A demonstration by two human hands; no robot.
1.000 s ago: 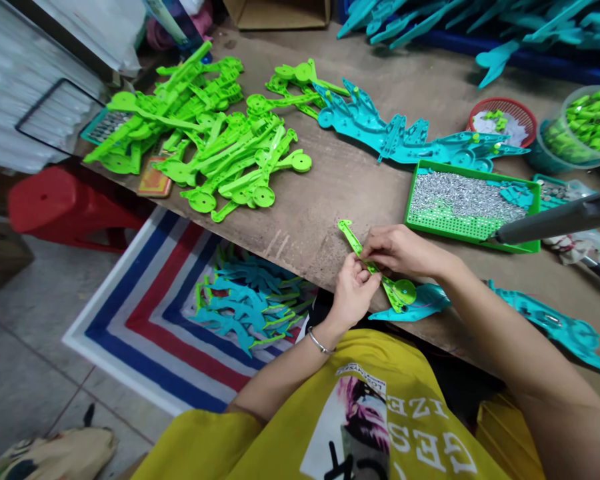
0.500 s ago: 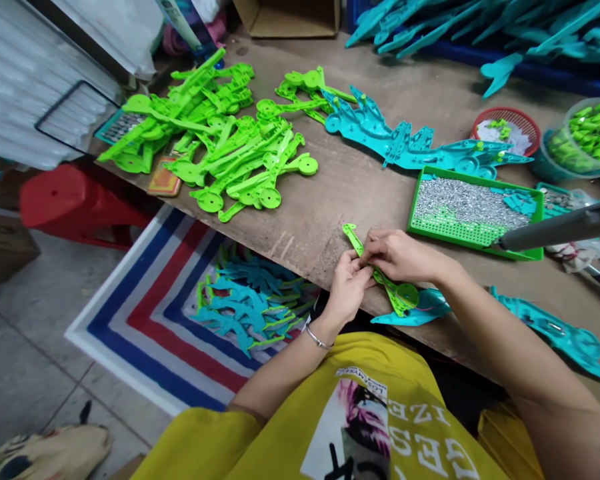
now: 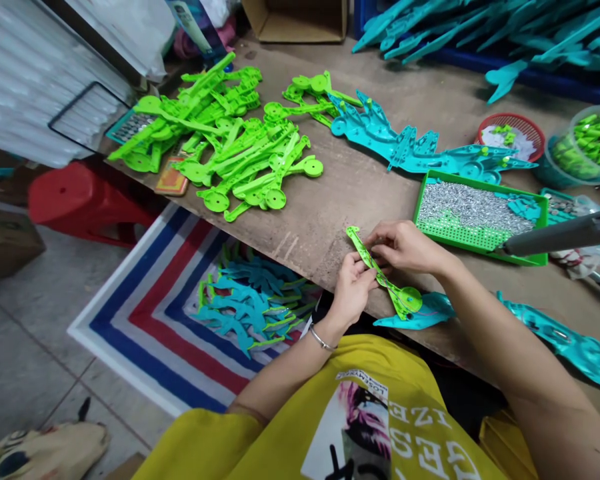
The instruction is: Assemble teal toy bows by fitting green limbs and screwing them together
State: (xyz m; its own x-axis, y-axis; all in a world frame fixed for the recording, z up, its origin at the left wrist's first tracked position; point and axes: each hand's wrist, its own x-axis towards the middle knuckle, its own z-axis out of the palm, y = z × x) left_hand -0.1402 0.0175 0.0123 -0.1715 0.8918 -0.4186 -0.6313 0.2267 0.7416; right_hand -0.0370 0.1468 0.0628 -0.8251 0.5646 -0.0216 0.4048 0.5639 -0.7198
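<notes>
A long bright-green plastic part [image 3: 364, 251], slim with a round disc end, lies slantwise between my hands. Thin wire seems to run along its lower half. My left hand [image 3: 353, 288] is closed on its near side, thumb and fingers gripping the middle. On the far side my right hand [image 3: 405, 247] is curled, fingertips bent together right beside the green part; what they pinch, if anything, is hidden. Below the disc end, a teal plastic part [image 3: 435, 311] lies at the table edge, partly covered by the green part and my right forearm.
A green basket [image 3: 480, 245] of small metal pieces stands beyond my right hand, with a dark tool [image 3: 565, 233] reaching over it. Green parts [image 3: 260, 160] are heaped at left. Teal shells [image 3: 405, 148] lie behind. A striped box [image 3: 145, 313] of parts stands below the table edge.
My right hand has drawn back a little off the green part, uncovering its middle. My left hand still grips it. The whole view has shifted slightly.
</notes>
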